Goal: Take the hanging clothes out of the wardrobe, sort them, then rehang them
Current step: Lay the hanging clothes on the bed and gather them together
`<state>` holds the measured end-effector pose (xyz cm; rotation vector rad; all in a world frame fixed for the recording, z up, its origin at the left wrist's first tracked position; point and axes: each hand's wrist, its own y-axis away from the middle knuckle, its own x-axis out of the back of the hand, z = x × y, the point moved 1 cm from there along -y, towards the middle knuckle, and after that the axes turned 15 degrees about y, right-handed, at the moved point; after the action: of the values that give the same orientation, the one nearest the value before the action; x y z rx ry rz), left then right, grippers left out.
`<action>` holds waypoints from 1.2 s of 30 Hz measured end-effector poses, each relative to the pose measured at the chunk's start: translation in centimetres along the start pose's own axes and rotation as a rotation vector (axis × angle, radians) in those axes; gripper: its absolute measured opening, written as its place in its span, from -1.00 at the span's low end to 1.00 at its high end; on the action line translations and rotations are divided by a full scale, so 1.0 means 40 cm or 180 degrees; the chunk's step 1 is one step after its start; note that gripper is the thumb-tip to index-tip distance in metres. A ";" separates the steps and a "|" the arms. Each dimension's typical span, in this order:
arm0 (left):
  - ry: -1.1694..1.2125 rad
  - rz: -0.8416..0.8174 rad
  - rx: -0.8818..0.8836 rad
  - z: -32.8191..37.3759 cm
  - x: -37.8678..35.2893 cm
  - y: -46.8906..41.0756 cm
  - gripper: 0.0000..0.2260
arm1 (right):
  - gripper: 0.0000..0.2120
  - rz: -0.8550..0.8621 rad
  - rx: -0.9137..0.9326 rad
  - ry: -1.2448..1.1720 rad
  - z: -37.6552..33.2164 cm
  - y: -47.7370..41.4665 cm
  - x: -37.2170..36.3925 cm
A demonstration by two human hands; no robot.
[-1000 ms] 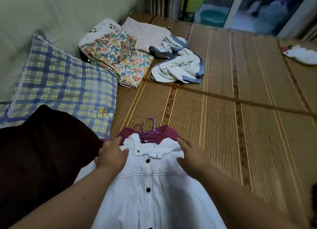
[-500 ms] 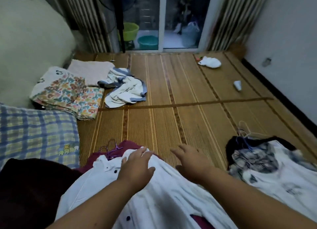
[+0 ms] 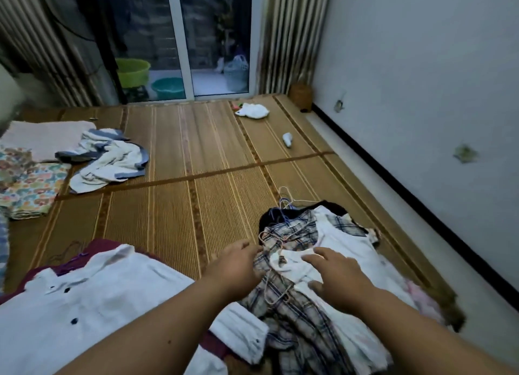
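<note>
A white buttoned shirt (image 3: 112, 298) lies flat at the lower left on a maroon garment (image 3: 98, 245) with a purple hanger (image 3: 70, 262). To the right is a pile of clothes on hangers: a plaid shirt (image 3: 292, 304), a white garment (image 3: 345, 251) and a black one (image 3: 280, 214), with wire hanger hooks (image 3: 286, 197) sticking out at the far end. My left hand (image 3: 236, 265) touches the plaid shirt's collar edge with lightly bent fingers. My right hand (image 3: 334, 279) rests with spread fingers on the white garment.
Everything lies on a woven straw mat (image 3: 196, 200). At the left are a floral folded blanket (image 3: 28, 183), a white and blue towel (image 3: 109, 161) and a pink cloth (image 3: 47, 135). A white rag (image 3: 252, 111) lies far off. The wall (image 3: 421, 93) borders the right.
My view has swung right from the white buttoned shirt to the pile. Both hands have left the white shirt and moved right onto the plaid shirt and white garment.
</note>
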<state>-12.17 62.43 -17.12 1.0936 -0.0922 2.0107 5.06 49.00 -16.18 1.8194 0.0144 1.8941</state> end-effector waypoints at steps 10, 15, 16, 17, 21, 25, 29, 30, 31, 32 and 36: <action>0.0287 -0.0029 0.0236 0.197 -0.243 -0.104 -0.48 | -0.46 -0.0174 -0.0023 -0.0024 0.356 -0.016 -0.045; 0.0339 -0.0067 0.0635 0.122 -0.268 -0.192 -0.46 | -0.47 -0.0317 -0.0004 -0.0264 0.369 -0.170 -0.124; 0.0341 -0.0097 0.0720 0.105 -0.274 -0.216 -0.46 | -0.47 -0.0345 -0.0036 -0.0307 0.375 -0.200 -0.144; 0.0359 -0.0121 0.0786 0.090 -0.281 -0.237 -0.45 | -0.47 -0.0367 -0.0073 -0.0337 0.383 -0.226 -0.160; 0.0419 -0.0284 0.1152 0.031 -0.337 -0.350 -0.44 | -0.46 -0.0530 -0.0110 -0.0384 0.443 -0.364 -0.244; 0.0543 -0.0575 0.1310 -0.008 -0.413 -0.449 -0.43 | -0.44 -0.0609 -0.0128 -0.0436 0.505 -0.498 -0.312; 0.0806 -0.0624 0.1535 -0.048 -0.475 -0.517 -0.45 | -0.37 -0.0706 -0.0023 -0.0557 0.546 -0.631 -0.370; 0.0905 -0.0581 0.1610 -0.059 -0.492 -0.534 -0.46 | -0.36 -0.0712 0.0011 -0.0617 0.555 -0.667 -0.384; 0.1006 -0.0519 0.1698 -0.073 -0.509 -0.551 -0.47 | -0.34 -0.0715 0.0057 -0.0645 0.562 -0.702 -0.398; 0.1053 -0.0444 0.1807 -0.088 -0.524 -0.567 -0.46 | -0.33 -0.0695 0.0106 -0.0624 0.568 -0.736 -0.408; 0.1176 -0.0187 0.2267 -0.159 -0.604 -0.626 -0.41 | -0.24 -0.0554 0.0354 -0.0305 0.589 -0.888 -0.465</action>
<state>7.71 66.35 -46.12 1.0859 0.8946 2.2085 39.00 65.29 -43.49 1.9139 0.2416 1.7145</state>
